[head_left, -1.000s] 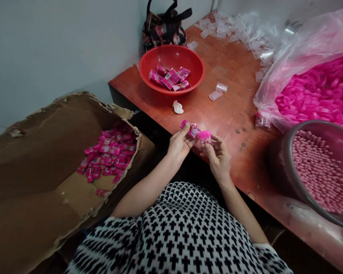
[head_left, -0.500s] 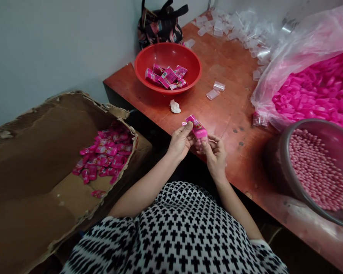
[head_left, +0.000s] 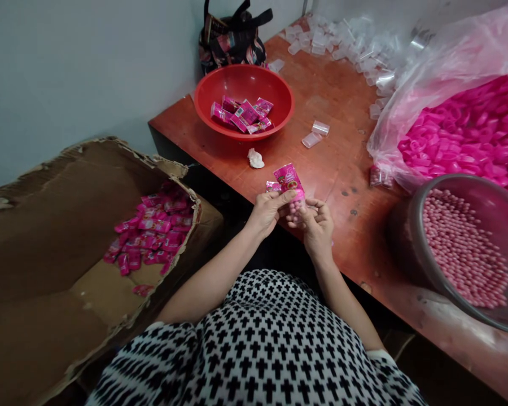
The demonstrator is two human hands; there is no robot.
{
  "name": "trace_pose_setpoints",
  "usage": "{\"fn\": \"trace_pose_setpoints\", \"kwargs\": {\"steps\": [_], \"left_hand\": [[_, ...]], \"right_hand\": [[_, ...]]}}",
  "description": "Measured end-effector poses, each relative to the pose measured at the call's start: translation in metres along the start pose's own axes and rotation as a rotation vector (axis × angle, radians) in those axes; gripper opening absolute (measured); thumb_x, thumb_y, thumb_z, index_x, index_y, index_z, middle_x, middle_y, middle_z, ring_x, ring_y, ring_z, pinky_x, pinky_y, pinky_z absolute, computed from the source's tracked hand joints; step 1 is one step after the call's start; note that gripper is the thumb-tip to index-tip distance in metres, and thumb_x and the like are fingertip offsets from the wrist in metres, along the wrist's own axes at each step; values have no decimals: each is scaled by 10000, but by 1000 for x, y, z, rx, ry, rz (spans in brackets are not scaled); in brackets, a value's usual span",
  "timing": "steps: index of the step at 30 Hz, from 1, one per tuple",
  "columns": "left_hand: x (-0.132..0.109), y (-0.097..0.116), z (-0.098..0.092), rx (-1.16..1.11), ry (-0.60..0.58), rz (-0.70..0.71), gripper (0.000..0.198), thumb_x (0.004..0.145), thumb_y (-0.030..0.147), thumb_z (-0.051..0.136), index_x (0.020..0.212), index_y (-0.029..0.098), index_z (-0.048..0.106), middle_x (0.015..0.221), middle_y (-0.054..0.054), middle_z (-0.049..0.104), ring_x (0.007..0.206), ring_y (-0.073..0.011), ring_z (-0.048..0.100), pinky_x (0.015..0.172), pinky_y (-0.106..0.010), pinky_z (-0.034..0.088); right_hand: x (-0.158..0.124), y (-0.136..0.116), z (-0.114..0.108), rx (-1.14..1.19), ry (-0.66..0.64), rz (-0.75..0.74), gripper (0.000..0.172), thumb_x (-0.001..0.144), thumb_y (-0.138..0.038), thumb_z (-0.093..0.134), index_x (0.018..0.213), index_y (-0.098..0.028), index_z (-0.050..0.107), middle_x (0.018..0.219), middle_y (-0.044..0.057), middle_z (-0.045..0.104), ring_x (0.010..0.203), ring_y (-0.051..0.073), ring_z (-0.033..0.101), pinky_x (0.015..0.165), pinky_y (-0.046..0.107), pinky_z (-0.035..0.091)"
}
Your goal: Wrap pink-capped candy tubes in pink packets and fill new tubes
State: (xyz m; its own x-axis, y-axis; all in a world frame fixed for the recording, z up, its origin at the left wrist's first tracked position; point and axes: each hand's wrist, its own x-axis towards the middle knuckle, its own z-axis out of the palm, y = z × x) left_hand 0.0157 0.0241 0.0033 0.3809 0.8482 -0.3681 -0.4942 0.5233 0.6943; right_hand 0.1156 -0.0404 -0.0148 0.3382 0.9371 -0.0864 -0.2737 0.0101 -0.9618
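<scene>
Left fingers (head_left: 285,196) and right fingers (head_left: 310,207) were closed on a pink-labelled tube (head_left: 290,180); packets (head_left: 152,231) lay in the cardboard box (head_left: 34,254), and loose pink beads (head_left: 461,248) remained in the metal bowl (head_left: 411,237).

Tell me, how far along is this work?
Done: pink packets in the cardboard box and red bowl. In hand: left hand and right hand hold one pink-labelled bead tube. Left: pink beads in the metal bowl, pink caps in the plastic bag, clear tubes.

The top (head_left: 254,344) is white with rows of small black crosses. Its right sleeve (head_left: 393,378) ends in a plain white cuff (head_left: 376,354), above a bare forearm (head_left: 347,304).
</scene>
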Motion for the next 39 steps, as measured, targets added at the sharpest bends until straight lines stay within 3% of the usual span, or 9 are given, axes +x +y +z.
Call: {"fn": "trace_pose_setpoints", "kwargs": {"steps": [2,7,13,18,21,27,33,36,39], "left_hand": [[-1,1,0,54,-3,19,314,551,328,844,604,88,647,582,-45,646,495,-111,584,509,-239,489],[-3,-3,1,45,5,52,308,573,346,828,627,85,674,620,-54,663,544,-114,607,554,-230,509],[-8,-2,4,96,9,44,337,571,379,825,569,94,645,543,-30,615,454,-110,566,450,-226,469],[-10,-5,4,130,-11,74,296,592,356,818,633,94,685,546,-21,622,461,-98,561,461,-217,459],[-12,-7,1,132,-22,46,303,567,339,835,625,79,692,583,-45,651,510,-104,595,512,-214,487],[-20,-3,-7,-24,40,56,282,574,316,842,667,83,714,674,-76,700,604,-117,644,630,-232,537],[-36,-11,-8,94,20,32,313,527,299,862,690,64,735,697,-88,714,605,-131,657,682,-250,549],[-47,3,-15,44,70,154,310,572,354,841,696,93,728,747,-87,728,658,-158,681,714,-273,558],[-59,33,-33,-91,247,436,409,667,539,730,849,173,730,883,-63,747,848,-197,702,840,-318,547]], "right_hand": [[1,-2,1,34,-2,25,317,789,-359,682,979,-235,461,765,-37,703,582,121,676,570,270,602],[1,-4,1,-89,66,-116,310,756,-321,722,937,-228,488,766,-47,703,626,110,689,608,244,607],[6,-8,-1,104,-12,102,365,706,-367,756,911,-219,492,712,-40,713,529,113,670,485,221,584],[4,-8,1,37,46,-14,324,728,-356,746,899,-216,510,705,-46,706,565,109,674,539,241,606],[5,-5,-2,75,28,10,317,714,-356,758,875,-219,521,666,-63,683,555,107,667,539,246,609],[0,-5,-10,83,-111,100,329,728,-365,742,996,-230,608,940,-9,705,814,127,702,743,295,623],[4,3,1,61,-21,54,250,705,-347,758,796,-207,573,662,-69,637,539,70,629,541,193,582],[3,-6,15,66,-95,75,263,707,-358,753,807,-206,563,664,-58,655,531,85,638,519,205,572],[-10,-29,23,12,-203,15,246,763,-381,699,912,-222,585,750,-28,699,586,113,673,545,241,583]]}}
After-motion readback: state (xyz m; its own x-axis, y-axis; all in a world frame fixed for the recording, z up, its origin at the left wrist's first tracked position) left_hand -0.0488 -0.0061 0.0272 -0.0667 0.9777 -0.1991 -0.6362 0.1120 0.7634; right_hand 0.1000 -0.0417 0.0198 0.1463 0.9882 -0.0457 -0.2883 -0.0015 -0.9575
